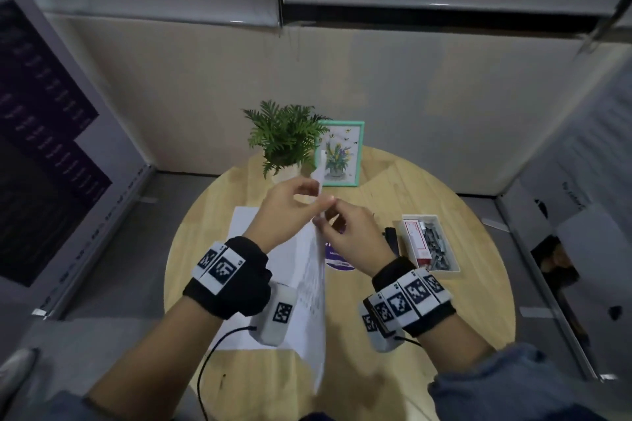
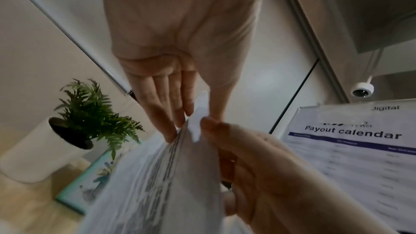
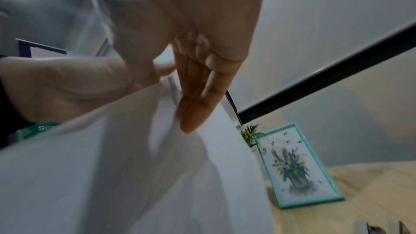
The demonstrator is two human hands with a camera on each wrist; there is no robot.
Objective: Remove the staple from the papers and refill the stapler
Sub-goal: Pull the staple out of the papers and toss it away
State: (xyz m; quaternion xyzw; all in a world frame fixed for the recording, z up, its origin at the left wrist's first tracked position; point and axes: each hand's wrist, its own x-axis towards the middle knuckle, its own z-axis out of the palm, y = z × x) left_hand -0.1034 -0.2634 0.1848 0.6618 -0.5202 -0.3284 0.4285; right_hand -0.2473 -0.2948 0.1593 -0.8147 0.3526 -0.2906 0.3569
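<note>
Both hands hold a stapled set of white papers (image 1: 313, 284) lifted above the round wooden table (image 1: 461, 301). My left hand (image 1: 319, 196) pinches the top corner between thumb and fingers (image 2: 178, 122). Just below it, my right hand (image 1: 328, 219) pinches the same corner, its thumb (image 2: 209, 124) on the front sheet and its fingers (image 3: 193, 106) behind. The staple itself is too small to see. The papers (image 2: 157, 175) hang down edge-on. A black stapler (image 1: 391, 239) lies on the table, partly hidden by my right hand. A white tray (image 1: 455, 270) holds a red-and-white staple box (image 1: 415, 243) and loose staple strips (image 1: 439, 244).
Another white sheet (image 1: 246, 229) lies flat on the table under my left wrist. A potted fern (image 1: 284, 137) and a teal picture frame (image 1: 343, 154) stand at the table's far edge. A purple round sticker (image 1: 338, 261) shows under the right wrist. Partition walls surround the table.
</note>
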